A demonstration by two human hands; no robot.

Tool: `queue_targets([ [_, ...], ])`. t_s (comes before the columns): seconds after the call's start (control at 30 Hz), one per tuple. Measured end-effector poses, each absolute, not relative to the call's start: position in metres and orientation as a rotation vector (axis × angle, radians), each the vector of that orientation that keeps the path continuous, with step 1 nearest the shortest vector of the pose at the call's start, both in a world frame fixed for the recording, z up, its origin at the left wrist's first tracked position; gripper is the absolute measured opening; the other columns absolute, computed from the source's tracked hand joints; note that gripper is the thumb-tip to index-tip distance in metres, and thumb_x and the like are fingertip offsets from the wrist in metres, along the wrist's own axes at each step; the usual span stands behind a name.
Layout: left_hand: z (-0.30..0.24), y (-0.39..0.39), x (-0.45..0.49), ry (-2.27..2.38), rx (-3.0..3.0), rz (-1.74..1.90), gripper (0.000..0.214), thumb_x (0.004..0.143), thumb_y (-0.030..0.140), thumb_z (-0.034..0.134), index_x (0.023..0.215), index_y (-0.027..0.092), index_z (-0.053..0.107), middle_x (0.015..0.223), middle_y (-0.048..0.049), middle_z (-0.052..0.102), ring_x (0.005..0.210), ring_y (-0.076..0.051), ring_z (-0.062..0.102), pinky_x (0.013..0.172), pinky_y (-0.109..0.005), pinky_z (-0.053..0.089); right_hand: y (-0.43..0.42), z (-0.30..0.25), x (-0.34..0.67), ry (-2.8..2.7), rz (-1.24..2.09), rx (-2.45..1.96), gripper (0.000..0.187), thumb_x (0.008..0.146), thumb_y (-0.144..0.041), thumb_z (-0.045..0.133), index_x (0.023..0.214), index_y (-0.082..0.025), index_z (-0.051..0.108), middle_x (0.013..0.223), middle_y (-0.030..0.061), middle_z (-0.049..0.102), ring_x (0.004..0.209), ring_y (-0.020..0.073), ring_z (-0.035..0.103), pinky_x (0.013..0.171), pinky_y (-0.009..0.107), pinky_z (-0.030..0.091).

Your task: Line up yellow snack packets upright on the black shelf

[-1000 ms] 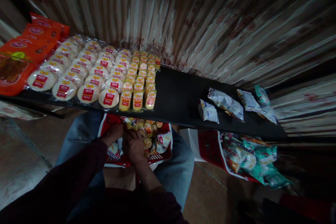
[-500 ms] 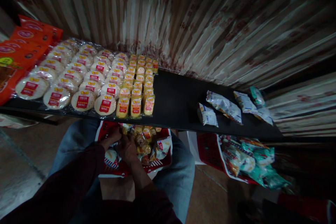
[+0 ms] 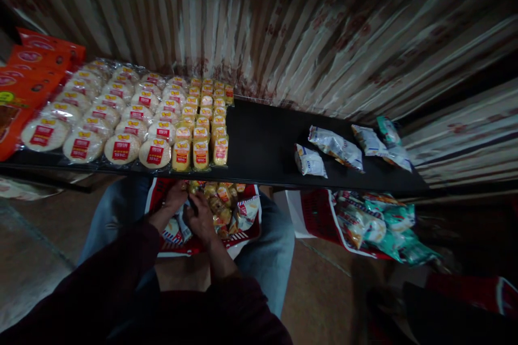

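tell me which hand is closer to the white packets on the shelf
Right. The right hand is in the red bag, below and left of the white packets; the left hand is further left.

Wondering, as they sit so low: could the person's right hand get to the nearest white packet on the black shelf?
Probably yes. The right hand is in the red bag, below the black shelf; the white packet lies uncovered near the front edge, with bare shelf beside it.
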State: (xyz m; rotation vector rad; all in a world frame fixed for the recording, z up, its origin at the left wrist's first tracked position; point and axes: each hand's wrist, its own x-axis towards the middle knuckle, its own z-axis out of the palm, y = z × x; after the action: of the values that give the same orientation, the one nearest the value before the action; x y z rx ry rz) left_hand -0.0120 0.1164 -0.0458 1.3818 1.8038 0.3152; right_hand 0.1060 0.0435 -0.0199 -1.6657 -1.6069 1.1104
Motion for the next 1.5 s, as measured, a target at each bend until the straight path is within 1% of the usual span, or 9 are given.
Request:
queue_targets([
  [0.1, -0.016, 0.109, -0.007, 1.899, 1.527, 0.291, 0.035, 0.083, 0.015, 0.049, 0.117, 0.019, 0.058, 0.109, -0.0099, 0.069, 0.1, -0.02, 0.065, 0.088, -0.03, 0.048, 0.039, -0.005, 0.109, -1.58, 0.979, -1.584, 0.048, 0.078, -0.015, 0.053, 0.126, -0.02, 0.06, 0.138, 0.008, 0.052, 0.128, 0.0207, 0.05, 0.108, 0.035, 0.041],
  [0.27, 0.027, 0.084, 0.019, 1.895, 1.882, 0.373, 0.037, 0.083, 0.012, 0.046, 0.118, 0.016, 0.058, 0.107, -0.0118, 0.069, 0.104, -0.022, 0.063, 0.092, -0.033, 0.047, 0.03, 0.026, 0.133, -1.591, 0.736, -1.578, 0.045, 0.082, -0.016, 0.047, 0.124, -0.019, 0.061, 0.132, 0.0094, 0.056, 0.124, 0.02, 0.052, 0.107, 0.037, 0.042],
  [0.43, 0.024, 0.043, 0.057, 1.573, 2.174, 0.692, 0.047, 0.086, 0.011, 0.043, 0.131, 0.016, 0.051, 0.125, -0.0109, 0.063, 0.116, -0.021, 0.056, 0.101, -0.038, 0.044, 0.004, 0.034, 0.17, -1.54, 0.464, -1.717, 0.042, 0.085, -0.024, 0.045, 0.122, -0.012, 0.061, 0.123, 0.0161, 0.058, 0.119, 0.0245, 0.053, 0.104, 0.043, 0.044],
  [0.57, 0.009, 0.015, 0.068, 1.374, 2.399, 0.731, 0.042, 0.088, 0.011, 0.042, 0.128, 0.014, 0.055, 0.132, -0.0122, 0.059, 0.126, -0.022, 0.048, 0.106, -0.042, 0.04, -0.014, 0.025, 0.186, -1.583, 0.445, -1.772, 0.041, 0.083, -0.021, 0.045, 0.12, -0.012, 0.061, 0.122, 0.0165, 0.057, 0.118, 0.0248, 0.053, 0.103, 0.042, 0.044],
  [0.8, 0.033, -0.011, 0.049, 1.101, 2.656, 0.823, 0.035, 0.091, 0.015, 0.046, 0.122, 0.018, 0.06, 0.121, -0.0099, 0.065, 0.122, -0.023, 0.05, 0.106, -0.046, 0.038, -0.013, 0.012, 0.188, -1.505, 0.479, -1.764, 0.041, 0.082, -0.016, 0.041, 0.117, -0.014, 0.062, 0.118, 0.0142, 0.059, 0.112, 0.0232, 0.056, 0.098, 0.041, 0.047],
  [0.93, 0.04, -0.016, 0.048, 1.189, 2.531, 0.672, 0.034, 0.092, 0.017, 0.042, 0.121, 0.019, 0.06, 0.121, -0.01, 0.064, 0.114, -0.022, 0.055, 0.102, -0.042, 0.041, -0.011, 0.01, 0.186, -1.495, 0.507, -1.761, 0.044, 0.079, -0.014, 0.042, 0.118, -0.016, 0.061, 0.118, 0.013, 0.058, 0.112, 0.0224, 0.056, 0.099, 0.041, 0.046],
  [1.13, 0.019, -0.006, 0.041, 1.578, 2.106, 0.547, 0.033, 0.093, 0.02, 0.036, 0.117, 0.018, 0.06, 0.114, -0.011, 0.066, 0.105, -0.02, 0.06, 0.095, -0.034, 0.046, -0.012, 0.016, 0.183, -1.564, 0.478, -1.744, 0.039, 0.083, -0.016, 0.043, 0.117, -0.016, 0.062, 0.118, 0.0128, 0.058, 0.113, 0.0231, 0.053, 0.101, 0.043, 0.043],
  [1.33, 0.018, 0.003, 0.036, 1.376, 2.207, 0.002, 0.036, 0.079, 0.006, 0.048, 0.11, 0.017, 0.064, 0.11, -0.0134, 0.067, 0.101, -0.023, 0.064, 0.091, -0.035, 0.048, -0.012, 0.013, 0.169, -1.792, 0.583, -1.788, 0.035, 0.083, -0.015, 0.049, 0.112, -0.022, 0.067, 0.11, 0.0091, 0.062, 0.106, 0.0221, 0.056, 0.098, 0.037, 0.046],
  [1.5, 0.024, 0.031, 0.031, 1.558, 2.131, -0.174, 0.034, 0.09, 0.018, 0.037, 0.113, 0.012, 0.062, 0.099, -0.0191, 0.07, 0.094, -0.027, 0.067, 0.081, -0.037, 0.05, -0.007, 0.004, 0.168, -1.72, 0.645, -1.774, 0.043, 0.081, -0.012, 0.046, 0.121, -0.016, 0.063, 0.117, 0.0131, 0.061, 0.111, 0.0237, 0.056, 0.099, 0.039, 0.045],
])
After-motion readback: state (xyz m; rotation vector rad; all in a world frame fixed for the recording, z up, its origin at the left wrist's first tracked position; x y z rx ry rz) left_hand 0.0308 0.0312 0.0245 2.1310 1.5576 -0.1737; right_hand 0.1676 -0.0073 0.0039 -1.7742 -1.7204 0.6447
